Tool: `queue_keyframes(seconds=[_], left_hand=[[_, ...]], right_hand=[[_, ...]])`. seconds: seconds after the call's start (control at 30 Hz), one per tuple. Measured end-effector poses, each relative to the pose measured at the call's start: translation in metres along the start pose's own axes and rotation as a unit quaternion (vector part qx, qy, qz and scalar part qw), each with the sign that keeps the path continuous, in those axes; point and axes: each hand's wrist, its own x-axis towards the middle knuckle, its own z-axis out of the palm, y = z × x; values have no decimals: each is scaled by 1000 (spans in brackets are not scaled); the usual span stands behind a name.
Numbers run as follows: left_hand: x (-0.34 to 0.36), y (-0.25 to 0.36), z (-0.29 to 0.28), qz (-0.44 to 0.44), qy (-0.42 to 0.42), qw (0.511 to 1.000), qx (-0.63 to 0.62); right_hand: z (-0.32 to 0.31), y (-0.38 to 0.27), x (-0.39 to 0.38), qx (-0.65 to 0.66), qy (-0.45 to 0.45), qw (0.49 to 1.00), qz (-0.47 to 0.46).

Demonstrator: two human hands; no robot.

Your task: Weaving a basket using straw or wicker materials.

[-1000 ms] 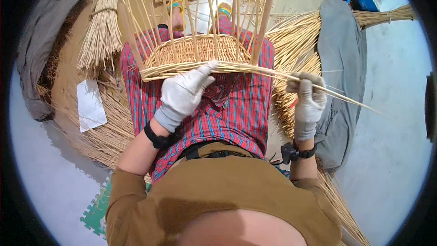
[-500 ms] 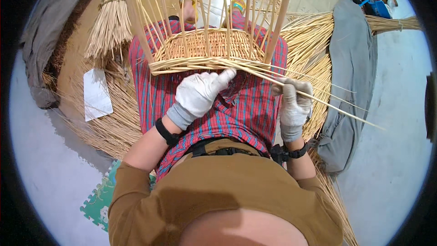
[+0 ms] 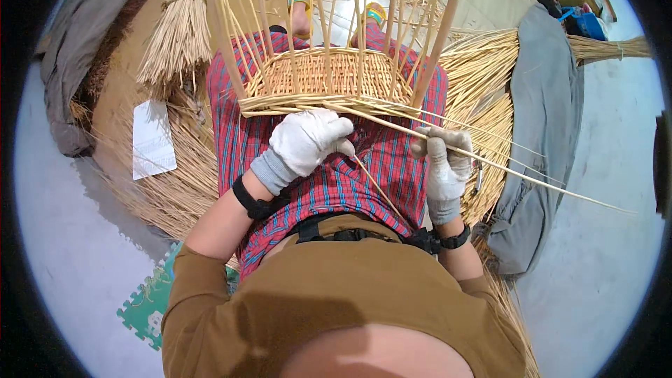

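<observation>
A partly woven wicker basket point(image 3: 329, 73) rests across my lap, its woven base facing up and tall stakes rising round it. Just under the basket's near edge, my left hand point(image 3: 308, 141), in a white glove, is closed. A thin willow rod point(image 3: 381, 190) slants from its fingertips down toward my waist. My right hand point(image 3: 446, 161), gloved too, pinches a long willow rod point(image 3: 532, 168) that runs from the near weave out to the right. Two thinner rods lie above that one. The fingers under my left palm are hidden.
Willow bundles lie to the right point(image 3: 483, 105) and upper left point(image 3: 178, 28). Grey cloths point(image 3: 542, 140) cover material on both sides. A white sheet point(image 3: 152, 141) lies on loose rods at left, near a green foam mat point(image 3: 148, 308). A red checked cloth point(image 3: 392, 161) covers my legs.
My left hand has drawn back slightly from the basket edge, with a thin rod now showing at its fingertips. The long rod at my right hand reaches farther right. The view has shifted slightly.
</observation>
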Motion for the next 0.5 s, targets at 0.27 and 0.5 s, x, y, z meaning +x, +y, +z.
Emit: queue_keyframes(seconds=[0.27, 0.5], left_hand=[[-8, 2, -10, 49, 84, 989, -112], [13, 13, -11, 58, -13, 995, 84]], right_hand=[[12, 5, -11, -63, 20, 997, -50], [45, 10, 32, -79, -54, 989, 109]])
